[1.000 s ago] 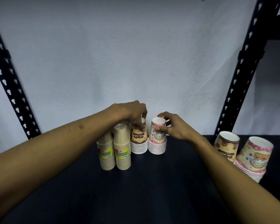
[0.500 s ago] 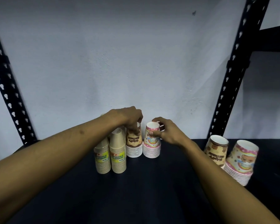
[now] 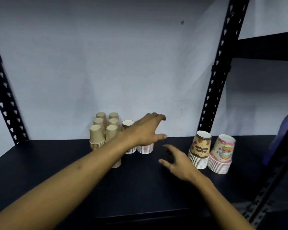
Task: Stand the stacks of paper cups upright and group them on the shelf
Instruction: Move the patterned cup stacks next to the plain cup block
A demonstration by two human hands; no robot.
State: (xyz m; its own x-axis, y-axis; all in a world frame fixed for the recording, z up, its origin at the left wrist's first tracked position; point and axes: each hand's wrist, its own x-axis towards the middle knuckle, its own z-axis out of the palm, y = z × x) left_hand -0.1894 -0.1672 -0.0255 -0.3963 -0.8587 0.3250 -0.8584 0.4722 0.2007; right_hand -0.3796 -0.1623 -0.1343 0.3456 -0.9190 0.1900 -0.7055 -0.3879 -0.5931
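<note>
Several plain brown cup stacks stand upright at the back left of the dark shelf. Beside them stand a brown-printed stack and a white-rimmed stack, both largely hidden behind my left hand, which hovers over them with fingers spread and holds nothing. My right hand is low over the shelf, fingers spread, empty, a little left of a brown-printed stack and a pink rainbow stack that stand upright side by side at the right.
Black perforated shelf posts rise at the left and right. A white wall closes the back. A blue object shows at the far right edge, beyond the post.
Both hands have let go of the two printed stacks in the middle. My left hand lifted and opened above them; my right hand opened and moved rightward toward the two right stacks. The view shifted right.
</note>
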